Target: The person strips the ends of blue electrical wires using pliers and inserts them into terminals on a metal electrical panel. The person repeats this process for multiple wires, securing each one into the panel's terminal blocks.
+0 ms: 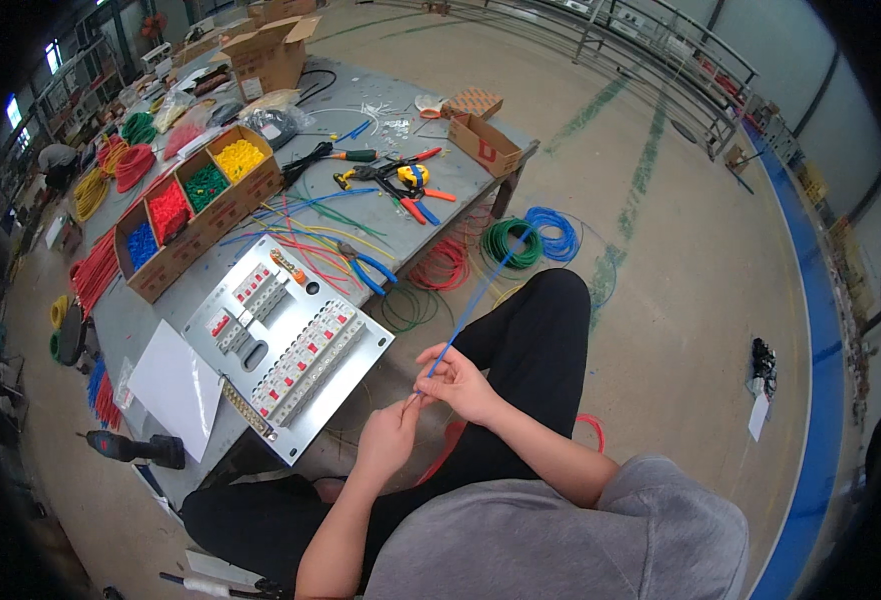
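Note:
Over my lap, a blue wire (474,304) runs from my fingers up and away toward the coils on the floor. My right hand (464,386) pinches it between thumb and fingers. Just below and to the left, my left hand (389,437) is closed on the same wire near its end; the tip is hidden in the fingers. Left of my hands, a metal mounting plate (366,362) lies tilted at the table's edge. It carries a long row of circuit breakers (306,362) with red levers, a shorter breaker group (260,287) and a brass terminal bar (248,407).
On the grey table (361,90) stands a divided cardboard box (196,217) of blue, red, green and yellow caps. Blue-handled pliers (366,268), more hand tools, loose wires, a white sheet (176,385) and a cordless drill (141,449) lie around. Green (511,243) and blue wire coils (557,236) rest on the floor.

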`<state>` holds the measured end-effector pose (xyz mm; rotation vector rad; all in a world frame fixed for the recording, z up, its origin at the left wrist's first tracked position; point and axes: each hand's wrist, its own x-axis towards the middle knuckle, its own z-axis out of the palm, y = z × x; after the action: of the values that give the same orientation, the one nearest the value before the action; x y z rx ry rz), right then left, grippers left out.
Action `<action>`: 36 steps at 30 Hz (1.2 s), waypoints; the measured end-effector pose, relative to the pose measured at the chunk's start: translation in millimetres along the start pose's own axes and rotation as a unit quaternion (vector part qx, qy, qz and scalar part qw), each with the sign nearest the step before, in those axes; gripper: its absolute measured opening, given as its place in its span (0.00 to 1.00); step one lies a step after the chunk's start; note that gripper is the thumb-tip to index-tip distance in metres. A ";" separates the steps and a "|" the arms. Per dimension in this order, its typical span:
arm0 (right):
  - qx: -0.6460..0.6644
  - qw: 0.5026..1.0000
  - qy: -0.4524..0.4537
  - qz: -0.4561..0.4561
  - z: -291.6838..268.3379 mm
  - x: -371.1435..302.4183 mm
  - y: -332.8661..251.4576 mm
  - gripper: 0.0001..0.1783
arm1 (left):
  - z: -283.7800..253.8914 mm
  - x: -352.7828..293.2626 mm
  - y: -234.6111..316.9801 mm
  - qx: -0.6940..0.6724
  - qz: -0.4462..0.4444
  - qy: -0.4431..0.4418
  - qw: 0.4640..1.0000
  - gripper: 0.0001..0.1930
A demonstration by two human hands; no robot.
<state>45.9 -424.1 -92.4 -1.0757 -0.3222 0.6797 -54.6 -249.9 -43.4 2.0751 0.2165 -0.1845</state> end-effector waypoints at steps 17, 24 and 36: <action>-0.006 0.995 0.097 0.001 -14.8 10.3 -31.3 0.12 | 15.8 3.1 -7.9 0.112 0.033 0.046 0.992 0.25; 0.012 0.997 0.068 0.024 -21.5 10.9 -31.3 0.15 | 17.6 2.9 -11.9 0.134 0.046 0.064 0.988 0.25; -0.016 0.998 0.064 0.006 -22.8 7.7 -22.2 0.18 | 12.6 1.7 -21.9 0.051 0.081 0.034 0.995 0.19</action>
<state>72.1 -441.6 -83.7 -1.1473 -0.2181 0.6150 -58.5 -250.2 -68.4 2.1917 0.0815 -0.0265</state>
